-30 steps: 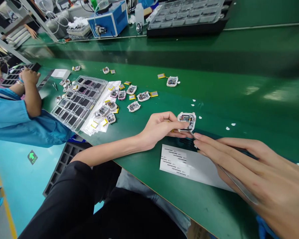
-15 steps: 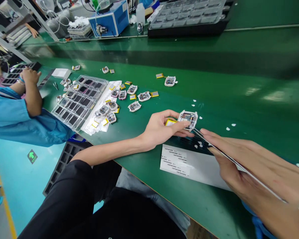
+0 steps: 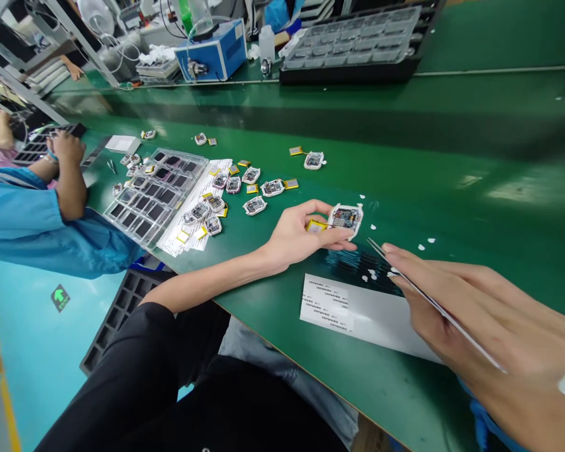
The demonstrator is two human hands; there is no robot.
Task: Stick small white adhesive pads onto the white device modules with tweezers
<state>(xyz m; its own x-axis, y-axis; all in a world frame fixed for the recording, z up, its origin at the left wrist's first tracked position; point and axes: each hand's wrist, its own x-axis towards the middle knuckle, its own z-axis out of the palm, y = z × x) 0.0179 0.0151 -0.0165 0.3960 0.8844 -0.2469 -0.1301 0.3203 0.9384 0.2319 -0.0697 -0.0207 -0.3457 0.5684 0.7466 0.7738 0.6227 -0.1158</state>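
Between thumb and fingers, my left hand (image 3: 306, 235) grips a white smartwatch case (image 3: 345, 220) with its circuit board facing up. A yellow-edged battery (image 3: 316, 226) hangs from the case by its lead, against my fingers. My right hand (image 3: 456, 307) is closed around metal tweezers (image 3: 424, 295), whose tips stand a little to the right of the case, apart from it. Below both hands lies a white printed sheet (image 3: 327, 302) with a dark glossy strip (image 3: 353, 263) along its upper edge. Small white pieces (image 3: 371, 275) are scattered on that strip and nearby.
More opened watch cases (image 3: 273, 187) with batteries lie to the left, some on paper (image 3: 169, 243). Beside them is a clear tray (image 3: 157, 194) of dark screens. A co-worker's arm (image 3: 68, 169) rests further left. A blue box (image 3: 211, 53) and stacked trays (image 3: 351, 47) stand behind.
The tweezer tips have come away from the watch case. My left hand has shifted the case slightly left and up and tilted it.
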